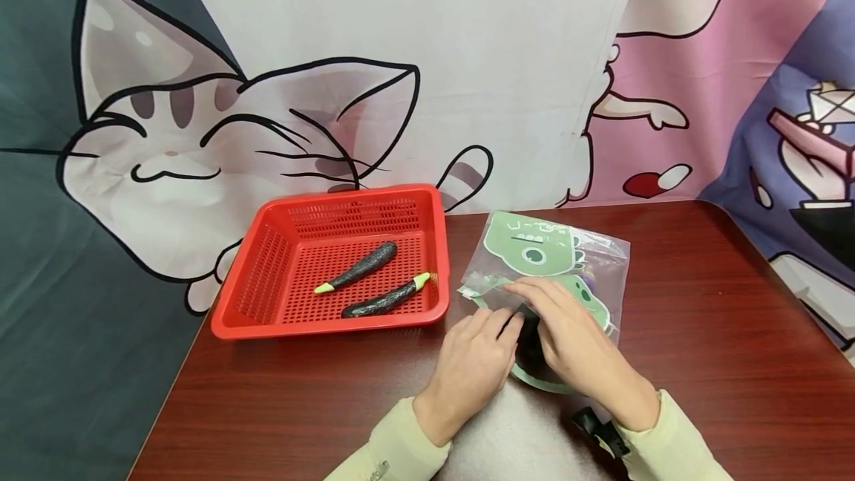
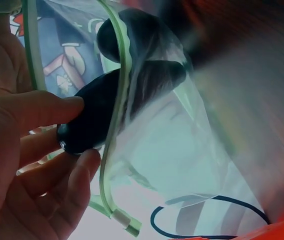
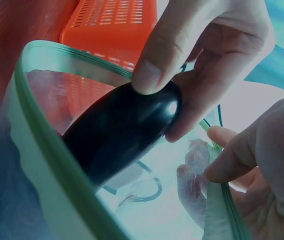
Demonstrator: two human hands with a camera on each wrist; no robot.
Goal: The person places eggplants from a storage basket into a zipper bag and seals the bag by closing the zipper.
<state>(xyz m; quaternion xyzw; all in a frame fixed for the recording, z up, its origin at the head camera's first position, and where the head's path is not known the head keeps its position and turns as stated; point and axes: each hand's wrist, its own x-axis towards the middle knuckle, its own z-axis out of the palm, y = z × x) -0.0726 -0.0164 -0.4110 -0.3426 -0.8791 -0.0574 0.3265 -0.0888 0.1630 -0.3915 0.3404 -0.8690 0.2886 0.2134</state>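
My left hand [image 1: 470, 368] pinches the broad end of a glossy, near-black eggplant [image 3: 124, 125] between thumb and fingers. Its narrower end reaches down inside a clear zip bag [image 1: 534, 243] with green cartoon print. In the left wrist view a second dark, rounded thing [image 2: 138, 34] shows beside the eggplant, behind the clear plastic. The bag's green zip rim [image 3: 44, 130] stands wide apart around the eggplant. With thumb and fingers, my right hand [image 1: 577, 332] holds the edge of that rim, plain in the right wrist view. From the head view both hands mostly cover the eggplant.
Left of the bag stands a red slotted basket [image 1: 334, 326] on the brown table [image 1: 701, 332]. Inside lie two long dark vegetables, an upper one [image 1: 364, 266] and a lower one [image 1: 381, 303], with light green ends. A cartoon-printed cloth [image 1: 521, 58] hangs behind the table.
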